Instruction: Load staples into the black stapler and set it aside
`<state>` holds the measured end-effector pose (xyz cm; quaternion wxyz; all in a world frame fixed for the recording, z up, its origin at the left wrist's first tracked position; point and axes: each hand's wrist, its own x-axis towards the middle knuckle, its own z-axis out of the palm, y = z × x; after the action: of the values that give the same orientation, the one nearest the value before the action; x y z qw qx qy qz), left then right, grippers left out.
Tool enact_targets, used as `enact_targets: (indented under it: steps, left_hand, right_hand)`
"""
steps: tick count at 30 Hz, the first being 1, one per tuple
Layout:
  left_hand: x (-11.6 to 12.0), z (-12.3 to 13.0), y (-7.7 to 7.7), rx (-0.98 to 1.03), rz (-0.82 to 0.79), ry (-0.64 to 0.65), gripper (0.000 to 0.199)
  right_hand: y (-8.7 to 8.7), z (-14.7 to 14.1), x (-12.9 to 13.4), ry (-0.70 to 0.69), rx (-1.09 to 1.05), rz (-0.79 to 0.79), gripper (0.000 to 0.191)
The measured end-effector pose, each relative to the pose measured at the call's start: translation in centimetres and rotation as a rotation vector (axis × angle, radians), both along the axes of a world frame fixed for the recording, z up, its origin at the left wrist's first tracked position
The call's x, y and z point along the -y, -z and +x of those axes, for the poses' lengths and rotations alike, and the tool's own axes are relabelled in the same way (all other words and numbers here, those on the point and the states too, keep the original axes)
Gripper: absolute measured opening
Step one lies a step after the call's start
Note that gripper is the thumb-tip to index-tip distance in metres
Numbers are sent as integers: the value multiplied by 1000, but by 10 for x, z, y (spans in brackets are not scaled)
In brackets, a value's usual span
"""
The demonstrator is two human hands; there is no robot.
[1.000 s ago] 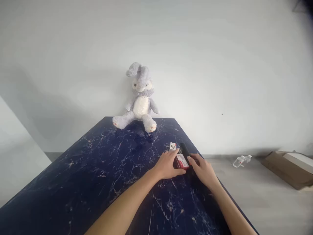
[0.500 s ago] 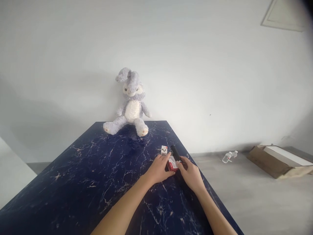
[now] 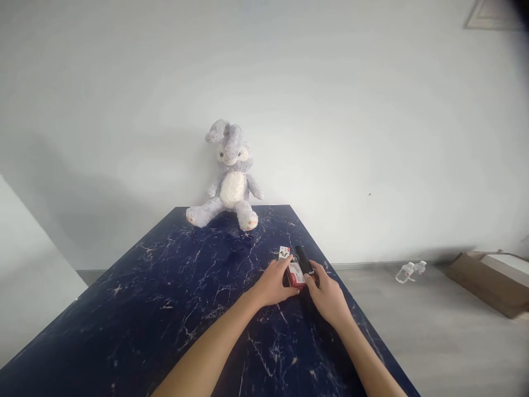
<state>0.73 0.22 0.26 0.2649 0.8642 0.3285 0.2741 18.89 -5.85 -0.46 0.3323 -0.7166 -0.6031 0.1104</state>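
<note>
My left hand (image 3: 273, 284) is closed on a red-and-white box (image 3: 296, 275), thumb at its near edge and index finger along its far side. Beside the box, my right hand (image 3: 327, 293) grips a dark cylindrical object (image 3: 303, 259) from its right, with the thumb near the box. What kind of object the dark one is I cannot make out. Just beyond my left fingertips stands a small white box (image 3: 284, 252) with a dark picture and a red mark.
A grey plush rabbit (image 3: 233, 187) sits against the wall at the far end of the dark blue marbled table (image 3: 165, 298). On the floor to the right lie clear plastic bottles (image 3: 407, 271) and a cardboard box (image 3: 483, 281).
The view has turned slightly left, so the rabbit, table and floor objects appear farther right. Both hands keep nearly the same hold on the box and the dark object.
</note>
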Motion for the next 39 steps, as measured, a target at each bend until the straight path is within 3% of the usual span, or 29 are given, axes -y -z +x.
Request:
enact_targets:
  steps: [6,20,25,28,31,34,39]
  left_hand:
    - [-5,1,11,48,-21,-33,89]
    - [-8,1,14,52,48,-20,77]
    - [-26,-1,2,-40,133,-19,104]
    - [-46,2,-4,-193,104,59,119]
    - [-56,6,-3,-198,94,125,112]
    - [-50,4,1,-155,132,129,93]
    - [-28,-32,-5,-156,162,131,80]
  right_hand:
    - [-1,-5,-3,-26,-30,12,46]
    - [5,-7,1,16,-86,31,52]
    - [5,-8,0,31,-62,21,53]
    - [3,-9,1,38,-22,32,52]
    - [-2,-8,3,35,28,48,53]
    - [-9,-10,3,-12,74,69,52]
    - [-12,-29,1,-95,85,94,42]
